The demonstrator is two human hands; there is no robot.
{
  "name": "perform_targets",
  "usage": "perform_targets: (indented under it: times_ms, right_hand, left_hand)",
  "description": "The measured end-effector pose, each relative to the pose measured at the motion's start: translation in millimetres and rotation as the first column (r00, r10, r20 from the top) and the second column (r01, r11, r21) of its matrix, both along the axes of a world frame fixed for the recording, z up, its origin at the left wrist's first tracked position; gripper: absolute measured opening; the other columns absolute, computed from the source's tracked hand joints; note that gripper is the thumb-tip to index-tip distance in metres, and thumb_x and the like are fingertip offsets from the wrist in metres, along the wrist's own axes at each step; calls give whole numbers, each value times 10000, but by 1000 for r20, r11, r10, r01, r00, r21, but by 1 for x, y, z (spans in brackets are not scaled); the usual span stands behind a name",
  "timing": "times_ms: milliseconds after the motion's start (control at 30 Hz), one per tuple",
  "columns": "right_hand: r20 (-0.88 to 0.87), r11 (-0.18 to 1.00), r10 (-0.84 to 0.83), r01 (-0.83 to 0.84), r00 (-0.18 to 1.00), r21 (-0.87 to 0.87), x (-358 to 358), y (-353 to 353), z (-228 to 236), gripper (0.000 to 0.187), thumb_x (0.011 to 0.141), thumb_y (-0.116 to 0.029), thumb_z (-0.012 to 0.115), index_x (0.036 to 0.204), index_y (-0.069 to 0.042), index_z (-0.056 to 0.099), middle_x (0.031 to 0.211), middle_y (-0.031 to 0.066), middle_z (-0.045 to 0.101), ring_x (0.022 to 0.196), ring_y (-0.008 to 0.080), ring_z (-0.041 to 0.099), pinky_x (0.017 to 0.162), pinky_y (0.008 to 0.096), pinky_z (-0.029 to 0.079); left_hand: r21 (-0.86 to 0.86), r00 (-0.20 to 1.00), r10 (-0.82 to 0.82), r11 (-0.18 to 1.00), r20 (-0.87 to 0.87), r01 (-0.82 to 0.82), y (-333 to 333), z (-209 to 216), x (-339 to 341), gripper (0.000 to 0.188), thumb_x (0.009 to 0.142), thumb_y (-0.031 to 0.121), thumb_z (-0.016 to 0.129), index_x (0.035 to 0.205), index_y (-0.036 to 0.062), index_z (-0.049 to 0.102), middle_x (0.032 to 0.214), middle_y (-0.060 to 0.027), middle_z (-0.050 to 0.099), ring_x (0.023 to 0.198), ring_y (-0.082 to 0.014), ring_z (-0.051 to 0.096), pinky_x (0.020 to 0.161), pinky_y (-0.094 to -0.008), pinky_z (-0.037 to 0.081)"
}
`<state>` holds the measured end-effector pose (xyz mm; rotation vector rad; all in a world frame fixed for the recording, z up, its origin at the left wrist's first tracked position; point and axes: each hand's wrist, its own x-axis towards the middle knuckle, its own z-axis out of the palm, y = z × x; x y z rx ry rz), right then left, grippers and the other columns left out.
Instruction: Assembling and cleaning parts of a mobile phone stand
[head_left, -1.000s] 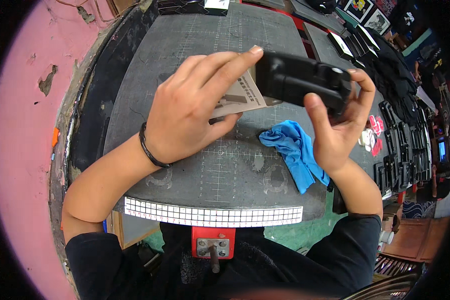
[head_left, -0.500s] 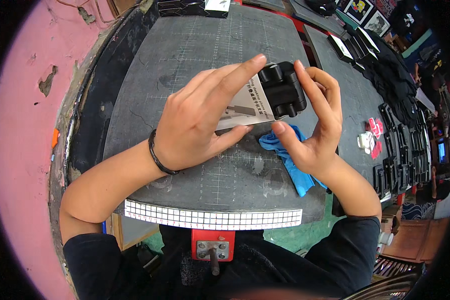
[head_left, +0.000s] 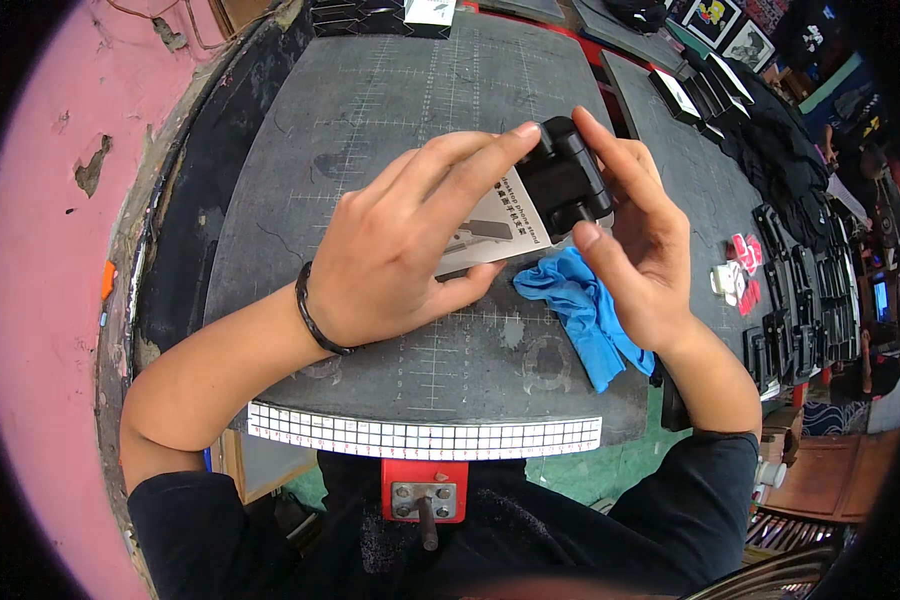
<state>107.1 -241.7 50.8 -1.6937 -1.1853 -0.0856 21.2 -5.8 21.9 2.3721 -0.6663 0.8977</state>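
Fingers (head_left: 470,160) of the left hand (head_left: 380,240) are curled around a pale box (head_left: 515,225), with the thumb along its near edge and the index fingertip at its upper corner by the opening. A black stand (head_left: 560,180) is partly inside the box, its thick end sticking out to the right. The right hand (head_left: 650,245) is parted just wide enough to span that end, index finger on the upper side and thumb at the lower corner. Box and stand are tilted and held up over the grey worktop (head_left: 340,180), which is marked with white lines.

Just below them, a crumpled blue cloth (head_left: 585,310) lies on the worktop, near the right wrist. A white gridded strip (head_left: 425,437) runs along the near edge, with a red bracket (head_left: 425,490) below it. A black band (head_left: 315,310) circles the left wrist. Dark boxes (head_left: 365,18) sit at the far end. Off to the right lie small red and white pieces (head_left: 738,270) and rows of black items (head_left: 795,300), too small to make out well.
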Motion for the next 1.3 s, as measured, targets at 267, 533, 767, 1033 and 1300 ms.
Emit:
perform_targets:
  times_ms: [267, 533, 767, 1033, 1300]
  right_hand:
    - [-106, 998, -28, 34, 994, 53, -6, 4, -9, 758, 838, -16, 664, 1558, 34, 436, 1488, 144, 494, 1381, 242, 480, 1212, 391, 320]
    - [-146, 983, 52, -25, 988, 181, -13, 8, -10, 772, 780, 108, 549, 1545, 28, 477, 1262, 125, 504, 1211, 188, 531, 1085, 328, 429]
    - [3, 990, 16, -16, 1000, 140, -11, 6, -12, 695, 827, 11, 643, 1509, 39, 510, 1294, 164, 520, 1148, 237, 589, 1023, 347, 474]
    - [280, 987, -29, -16, 960, 158, -9, 7, -18, 544, 891, -61, 728, 1409, 52, 603, 1353, 212, 555, 1134, 280, 656, 1011, 371, 496]
    - [18, 981, -59, 54, 998, 185, -20, 7, -10, 432, 918, -10, 684, 1344, 54, 658, 1319, 208, 599, 1130, 261, 683, 981, 364, 526]
  left_hand:
    - [23, 1000, 19, 1000, 19, -19, -3, 0, -1, 978, 679, 133, 884, 1563, 94, 467, 1384, -171, 611, 1122, -371, 682, 894, -434, 607]
    - [16, 999, 53, 998, -8, -53, -3, 1, -4, 960, 675, 153, 895, 1541, 89, 486, 1392, -161, 616, 1130, -363, 683, 906, -430, 601]
    - [-70, 999, 24, 997, -23, -25, 2, -3, 1, 1033, 693, 162, 903, 1584, 57, 391, 1536, -196, 533, 1217, -390, 661, 979, -422, 585]
    - [-260, 985, -143, 959, -94, 114, -2, -7, 1, 1015, 729, 191, 914, 1583, 60, 381, 1535, -179, 504, 1272, -348, 627, 976, -450, 594]
    - [-198, 977, -187, 966, -97, 165, -2, -8, 4, 1009, 727, 196, 919, 1573, 61, 387, 1543, -194, 492, 1303, -363, 612, 964, -430, 603]
